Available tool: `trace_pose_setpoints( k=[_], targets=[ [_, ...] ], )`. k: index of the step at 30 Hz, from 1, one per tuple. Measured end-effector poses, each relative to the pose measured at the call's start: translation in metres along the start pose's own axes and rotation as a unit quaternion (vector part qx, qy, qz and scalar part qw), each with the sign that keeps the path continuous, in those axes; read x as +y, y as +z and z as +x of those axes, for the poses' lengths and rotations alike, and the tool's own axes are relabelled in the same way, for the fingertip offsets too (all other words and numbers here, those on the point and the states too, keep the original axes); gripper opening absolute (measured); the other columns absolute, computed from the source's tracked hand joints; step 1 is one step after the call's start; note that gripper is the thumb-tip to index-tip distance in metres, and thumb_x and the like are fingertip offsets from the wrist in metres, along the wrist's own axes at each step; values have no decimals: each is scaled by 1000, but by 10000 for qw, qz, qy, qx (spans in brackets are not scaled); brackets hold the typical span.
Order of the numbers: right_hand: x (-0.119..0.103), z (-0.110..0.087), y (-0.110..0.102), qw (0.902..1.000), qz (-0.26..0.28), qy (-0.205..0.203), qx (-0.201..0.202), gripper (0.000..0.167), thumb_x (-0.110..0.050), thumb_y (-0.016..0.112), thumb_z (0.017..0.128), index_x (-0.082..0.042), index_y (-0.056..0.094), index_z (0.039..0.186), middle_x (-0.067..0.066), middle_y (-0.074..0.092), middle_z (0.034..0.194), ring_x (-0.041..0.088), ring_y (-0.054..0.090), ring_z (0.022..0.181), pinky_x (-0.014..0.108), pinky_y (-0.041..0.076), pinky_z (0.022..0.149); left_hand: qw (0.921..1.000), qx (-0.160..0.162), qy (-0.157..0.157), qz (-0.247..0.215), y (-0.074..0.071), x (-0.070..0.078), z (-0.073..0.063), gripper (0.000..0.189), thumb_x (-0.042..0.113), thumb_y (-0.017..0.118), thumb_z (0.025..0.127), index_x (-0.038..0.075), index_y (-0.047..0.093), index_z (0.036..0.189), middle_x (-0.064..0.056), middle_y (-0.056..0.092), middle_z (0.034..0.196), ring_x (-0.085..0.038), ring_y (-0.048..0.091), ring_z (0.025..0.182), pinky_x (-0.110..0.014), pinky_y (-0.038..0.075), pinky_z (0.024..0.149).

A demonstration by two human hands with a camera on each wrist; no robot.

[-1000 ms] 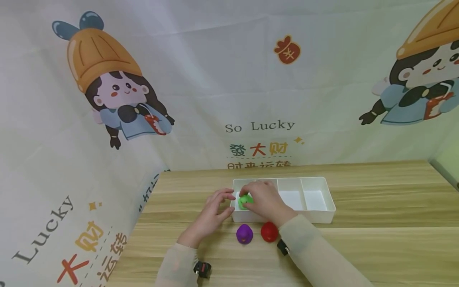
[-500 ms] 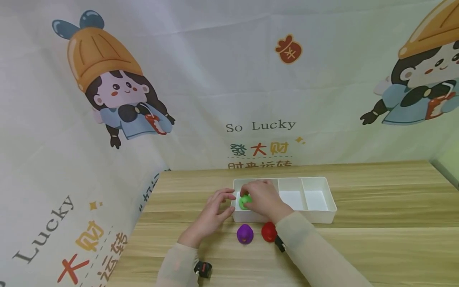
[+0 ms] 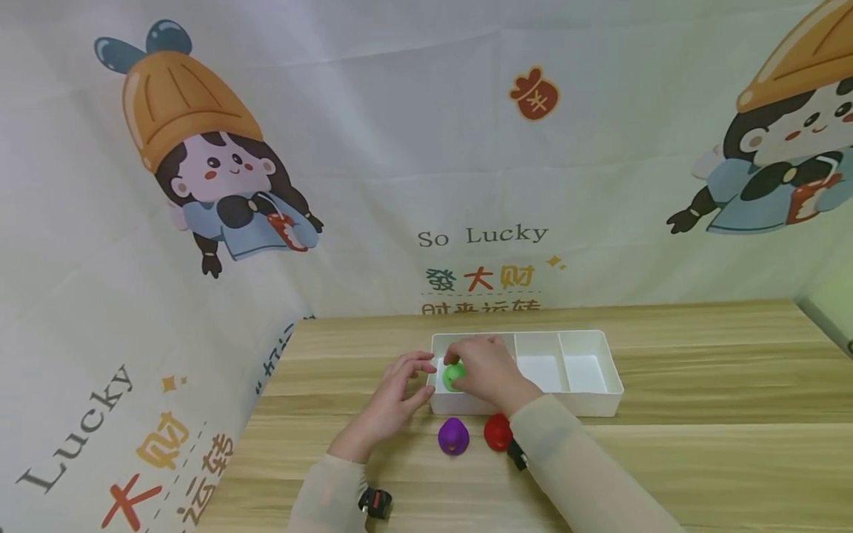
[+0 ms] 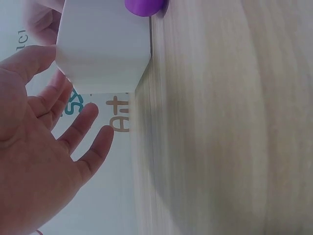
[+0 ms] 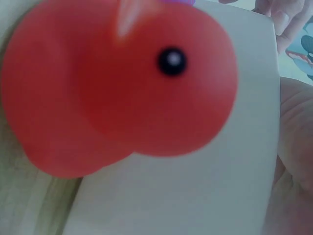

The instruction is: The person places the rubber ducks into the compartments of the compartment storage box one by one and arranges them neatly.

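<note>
My right hand (image 3: 489,370) reaches into the left end compartment of a white divided box (image 3: 593,403). Its thumb and fingers pinch a green rubber duck (image 3: 453,378), partly covered by the hand. At the box's left end is my left hand (image 3: 392,396), fingers spread and slightly bent. In the left wrist view, the left thumb (image 4: 39,58) lies right at the box's rim. A purple duck (image 3: 453,437) and a red rubber duck (image 3: 496,432) stand in front of the box. The red duck fills much of the right wrist view, its orange beak and one black eye showing.
The box stands on a wood-grain table (image 3: 720,370), its right-hand compartments (image 3: 586,370) showing bare white floors. A printed cloth (image 3: 400,148) hangs behind the table and along its left side. Each wrist wears a small black camera (image 3: 377,503).
The green duck has turned slightly in the right hand's fingers inside the compartment. My right wrist has shifted a little left, now overlapping the red duck's edge. The left hand stays put.
</note>
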State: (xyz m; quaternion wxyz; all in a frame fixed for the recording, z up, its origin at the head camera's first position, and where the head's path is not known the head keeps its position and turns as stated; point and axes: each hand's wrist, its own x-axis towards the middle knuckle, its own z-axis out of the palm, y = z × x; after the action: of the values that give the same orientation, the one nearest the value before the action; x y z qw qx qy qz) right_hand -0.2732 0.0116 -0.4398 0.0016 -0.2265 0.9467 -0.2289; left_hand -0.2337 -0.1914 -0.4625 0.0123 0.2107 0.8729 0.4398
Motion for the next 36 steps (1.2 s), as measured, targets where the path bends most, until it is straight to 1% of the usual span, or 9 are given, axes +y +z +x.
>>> trace_pose_setpoints(
  k=[3, 7, 11, 17, 22, 23, 27, 31, 36],
  targets=[
    [3, -2, 1, 9996, 270, -21, 87, 29, -18, 85, 85, -16, 75, 112, 0, 77, 114, 25, 66, 117, 56, 36, 115, 10000, 20, 33, 37, 1, 1, 1, 27, 9, 64, 101, 0, 59, 126, -11, 46, 156, -35, 43, 136, -58, 40, 114],
    [6, -6, 1, 9980, 542, -68, 320, 30, -19, 85, 86, -16, 74, 114, 1, 76, 121, 27, 65, 123, 55, 36, 115, 9999, 55, 129, 95, 3, 1, 2, 25, 9, 63, 102, 0, 59, 125, -12, 47, 155, -37, 46, 132, -60, 41, 112],
    [7, -11, -1, 9963, 586, -130, 619, 28, -21, 84, 87, -18, 74, 113, 1, 74, 124, 27, 63, 127, 55, 38, 115, 9998, 66, 152, 80, 3, 2, 1, 24, 9, 63, 101, 0, 59, 124, -13, 47, 154, -39, 46, 132, -61, 41, 112],
    [5, -23, -6, 9936, 522, -151, 992, 22, -23, 83, 87, -20, 75, 108, -1, 75, 121, 25, 64, 125, 53, 39, 115, 9996, 80, 195, 185, 1, 0, 0, 24, 8, 64, 101, 0, 59, 123, -14, 48, 154, -39, 46, 132, -60, 42, 111],
    [7, -31, -8, 9912, 546, -12, 1205, 20, -25, 83, 88, -21, 76, 107, -2, 75, 121, 27, 63, 124, 52, 41, 113, 9996, 118, 168, 172, 1, 0, 0, 24, 8, 64, 100, 2, 59, 123, -14, 48, 154, -39, 47, 131, -61, 42, 112],
    [8, -33, -7, 9906, 576, 20, 1242, 20, -25, 83, 89, -21, 76, 107, -2, 75, 121, 27, 63, 124, 52, 42, 111, 9997, 116, 122, 158, 1, 0, 0, 24, 8, 64, 100, 2, 60, 123, -13, 48, 154, -39, 47, 131, -61, 41, 112],
    [12, -38, -5, 9877, 767, 123, 1354, 18, -22, 83, 88, -19, 76, 105, -1, 73, 121, 26, 64, 122, 53, 46, 108, 9997, 149, 90, 150, 1, 1, 1, 23, 8, 65, 100, 4, 60, 122, -13, 49, 154, -39, 48, 131, -62, 41, 112],
    [15, -44, -4, 9850, 893, 219, 1460, 17, -18, 83, 88, -19, 76, 103, 0, 73, 120, 26, 65, 121, 51, 48, 108, 9999, 109, -15, 127, 1, 2, 2, 24, 8, 65, 100, 5, 61, 123, -12, 48, 154, -38, 48, 132, -60, 41, 113],
    [16, -52, -7, 9852, 829, 257, 1477, 16, -19, 83, 88, -19, 76, 102, 1, 72, 121, 26, 64, 122, 52, 47, 109, 9999, 99, -61, 77, 2, 1, 3, 24, 7, 65, 99, 5, 61, 123, -11, 48, 155, -37, 48, 132, -60, 40, 113]
  ],
)
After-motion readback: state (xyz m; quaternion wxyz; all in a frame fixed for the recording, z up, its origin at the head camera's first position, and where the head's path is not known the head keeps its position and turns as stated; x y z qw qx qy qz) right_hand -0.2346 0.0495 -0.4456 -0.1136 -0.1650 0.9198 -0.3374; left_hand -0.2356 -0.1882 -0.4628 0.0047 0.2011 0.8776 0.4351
